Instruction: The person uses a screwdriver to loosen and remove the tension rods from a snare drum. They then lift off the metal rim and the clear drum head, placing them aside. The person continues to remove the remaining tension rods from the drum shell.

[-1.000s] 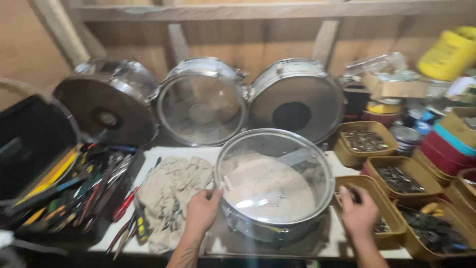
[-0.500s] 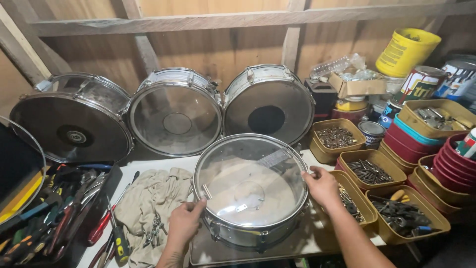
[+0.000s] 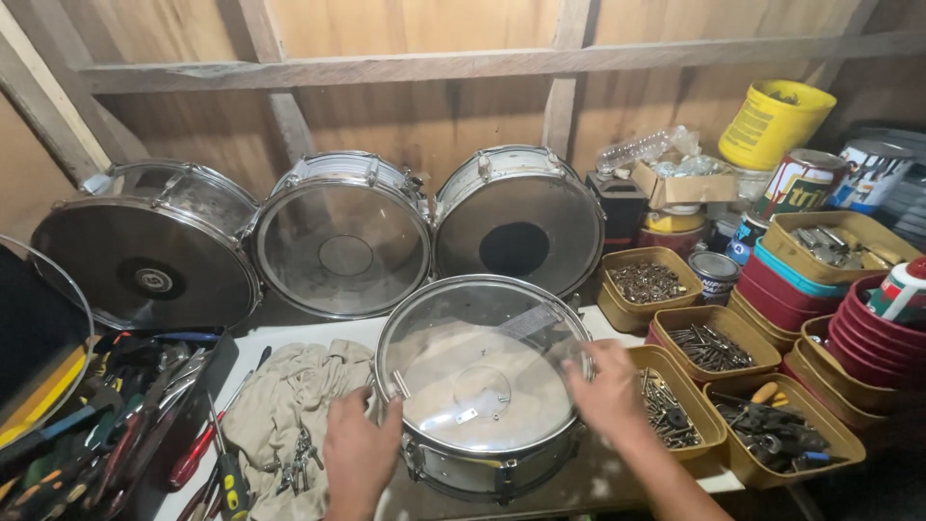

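Observation:
A chrome snare drum [image 3: 482,386] with a clear head lies flat on the white bench in front of me. My left hand [image 3: 359,453] rests against its left rim, fingers curled on the metal hoop. At the drum's right rim, my right hand [image 3: 608,391] grips the hoop from the side. Both hands hold the drum between them.
Three more drums [image 3: 342,236] lean against the wooden wall behind. A beige rag [image 3: 280,415] with small metal parts lies to the left, beside a tray of screwdrivers and pliers [image 3: 106,415]. Tins of screws and hardware [image 3: 709,347] and stacked red bowls [image 3: 868,338] crowd the right.
The view has shifted right and down. My right hand moved from the hardware tins onto the drum's right rim; my left hand stayed at the left rim.

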